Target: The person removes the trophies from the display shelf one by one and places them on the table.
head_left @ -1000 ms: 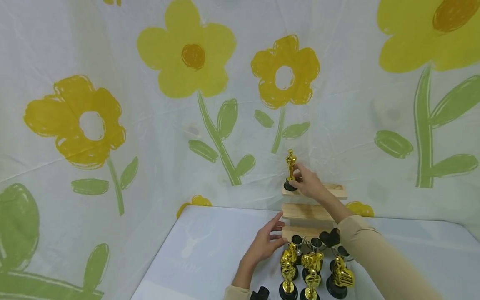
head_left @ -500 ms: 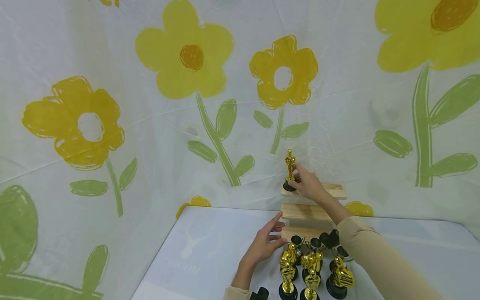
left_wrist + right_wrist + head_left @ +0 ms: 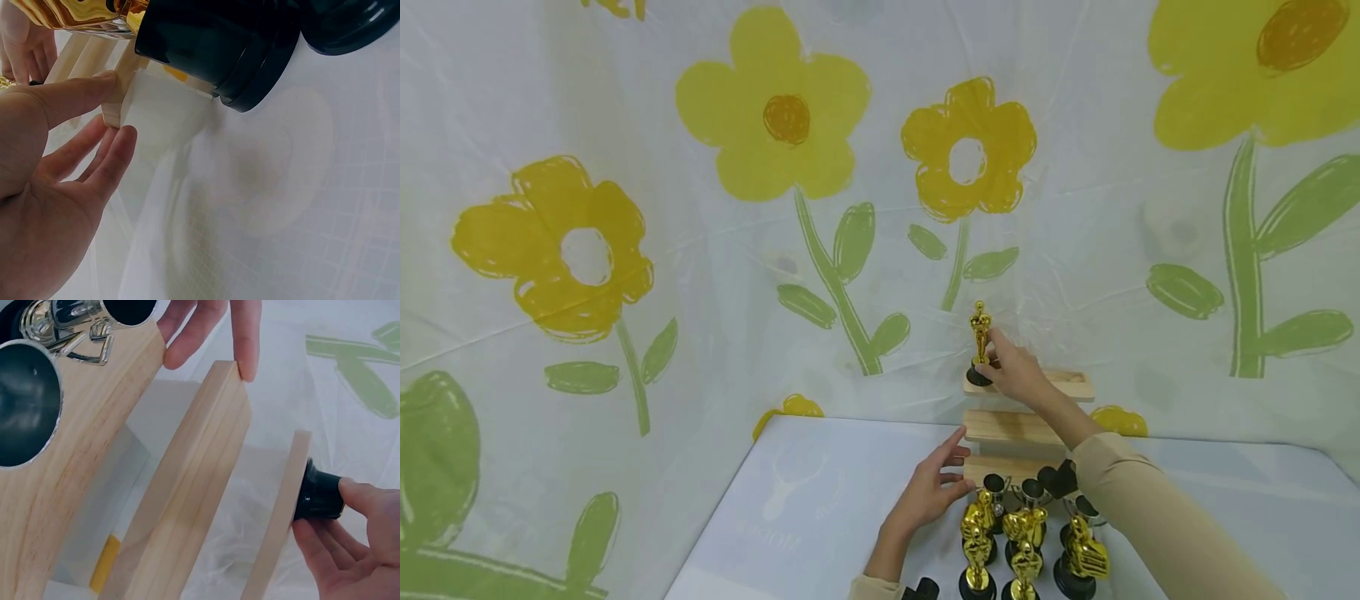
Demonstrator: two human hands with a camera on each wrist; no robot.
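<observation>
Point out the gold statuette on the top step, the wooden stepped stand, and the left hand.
gold statuette (image 3: 979,329): head view, its torso.
wooden stepped stand (image 3: 1007,425): head view, middle step's front edge.
left hand (image 3: 928,492): head view, back of the hand.

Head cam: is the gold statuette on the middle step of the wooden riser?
No, the gold statuette stands on the top step of the wooden riser, with the right hand at its black base.

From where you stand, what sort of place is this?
Probably a staged tabletop set, not a home: a white cloth backdrop painted with big yellow flowers hangs behind a white table, where small gold statuette trophies stand before a stepped pale wooden display shelf.
</observation>
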